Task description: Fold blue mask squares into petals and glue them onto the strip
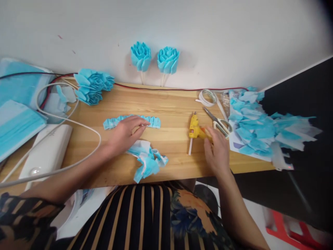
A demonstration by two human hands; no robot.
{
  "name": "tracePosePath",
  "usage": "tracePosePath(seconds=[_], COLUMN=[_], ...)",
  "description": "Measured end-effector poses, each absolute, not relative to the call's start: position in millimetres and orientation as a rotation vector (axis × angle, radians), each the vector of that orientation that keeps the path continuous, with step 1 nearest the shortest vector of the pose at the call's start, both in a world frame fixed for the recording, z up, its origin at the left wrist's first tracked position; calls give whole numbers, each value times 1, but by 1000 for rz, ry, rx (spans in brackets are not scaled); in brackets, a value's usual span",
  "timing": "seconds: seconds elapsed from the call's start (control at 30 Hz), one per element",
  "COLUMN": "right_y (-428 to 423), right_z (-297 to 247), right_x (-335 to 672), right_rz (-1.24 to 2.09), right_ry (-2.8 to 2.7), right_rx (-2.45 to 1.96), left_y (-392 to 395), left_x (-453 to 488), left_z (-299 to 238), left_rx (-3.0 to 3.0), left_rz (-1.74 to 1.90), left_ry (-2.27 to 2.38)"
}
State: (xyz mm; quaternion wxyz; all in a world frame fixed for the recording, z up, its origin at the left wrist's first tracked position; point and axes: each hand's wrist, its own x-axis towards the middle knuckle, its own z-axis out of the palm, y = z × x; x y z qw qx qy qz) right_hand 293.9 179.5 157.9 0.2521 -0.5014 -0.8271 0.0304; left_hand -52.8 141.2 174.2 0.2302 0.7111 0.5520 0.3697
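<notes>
A pleated blue strip (155,122) of thin mask-like fabric lies across the table. My left hand (127,130) rests over its middle, with thumb and forefinger pinched close together at the strip and the other fingers curled. Just below that hand sits a crumpled piece of blue and white fabric (148,165). On the right, a yellow hot glue gun (194,126) lies on its side, nozzle pointing away from me, a white glue stick (190,146) protruding from its rear. My right hand (218,151) has its fingers and thumb around the end of the gun's handle.
Scissors (218,121) and a roll of white tape (207,98) lie beyond the gun. Blue petals (247,121) are heaped at right. Two blue fabric flowers (168,60) lean on the wall; more flowers (92,85), masks (18,121), a white cable (97,133) and power strip (49,149) occupy the left.
</notes>
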Motion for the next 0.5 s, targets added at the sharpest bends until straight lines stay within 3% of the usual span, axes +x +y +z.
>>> tracePosePath(seconds=[0.2, 0.5], right_y=[196, 226], right_z=[150, 141], right_x=[305, 329], right_rz=[-10, -83], right_ry=[-2388, -2338], right_rx=[-1585, -1544], left_y=[158, 153], left_x=[-62, -79], left_z=[178, 167], left_rx=[2021, 2114], left_rz=[1178, 1108], left_ry=[1675, 1761])
